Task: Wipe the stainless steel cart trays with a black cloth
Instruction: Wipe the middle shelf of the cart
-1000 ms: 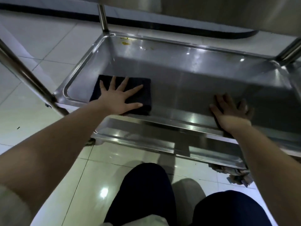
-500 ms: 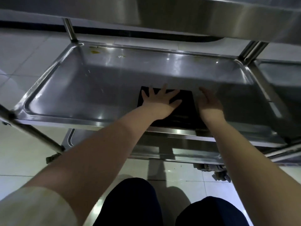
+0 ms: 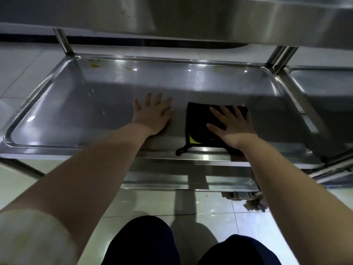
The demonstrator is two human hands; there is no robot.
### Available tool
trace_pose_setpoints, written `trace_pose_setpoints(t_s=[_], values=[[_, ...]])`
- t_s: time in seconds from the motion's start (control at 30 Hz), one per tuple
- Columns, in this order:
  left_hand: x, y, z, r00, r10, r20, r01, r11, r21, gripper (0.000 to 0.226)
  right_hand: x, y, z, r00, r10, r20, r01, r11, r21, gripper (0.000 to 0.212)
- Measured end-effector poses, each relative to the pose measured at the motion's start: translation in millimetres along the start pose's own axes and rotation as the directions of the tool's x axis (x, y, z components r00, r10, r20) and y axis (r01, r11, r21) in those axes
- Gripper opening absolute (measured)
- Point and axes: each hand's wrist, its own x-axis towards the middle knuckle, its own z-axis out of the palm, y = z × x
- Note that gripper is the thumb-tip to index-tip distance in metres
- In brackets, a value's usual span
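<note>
While both arms reach in under the upper shelf [image 3: 191, 14], the right hand [image 3: 232, 126] lies flat on the black cloth [image 3: 198, 123], fingers straight and spread, pressing it to the floor of the middle tray [image 3: 57, 111]. Cloth sits under that palm and runs out to its left, near the tray's front rim. A yellow tag [image 3: 193, 139] and a small loop [image 3: 181, 150] show at its near left corner. Left hand [image 3: 152, 114] flat on bare steel just beside the cloth, not touching it, fingers spread, holding nothing. Yellowish stains [image 3: 95, 65] lie well beyond the left fingertips, at the far corner. Lower tray [image 3: 172, 180] shows beneath both wrists.
</note>
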Motion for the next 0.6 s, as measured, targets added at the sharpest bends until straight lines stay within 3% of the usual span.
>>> trace_pose_setpoints(t_s=[0.23,0.37,0.43,0.5,0.6], values=[[10,3,16,0.999,-0.002,-0.045,0.006,0.997,0.082,0.061,-29,142,-21,0.960,0.280,-0.033,-0.280,0.960,-0.011,0.086],[12,5,19,0.999,-0.016,-0.051,0.021,0.995,0.099,0.060,-33,123,-17,0.897,0.442,-0.008,-0.442,0.897,-0.012,0.079],[12,5,18,0.999,-0.024,-0.032,0.027,0.995,0.098,0.060,-24,75,-10,0.926,0.377,0.020,-0.377,0.926,-0.014,0.069],[12,5,17,0.999,-0.028,-0.020,0.030,0.995,0.100,0.060,-17,13,1,0.980,0.201,0.008,-0.200,0.978,-0.060,0.067],[8,4,16,0.999,-0.029,-0.029,0.032,0.993,0.112,0.056,-17,-62,14,1.000,-0.011,0.012,0.012,0.997,-0.081,0.071]])
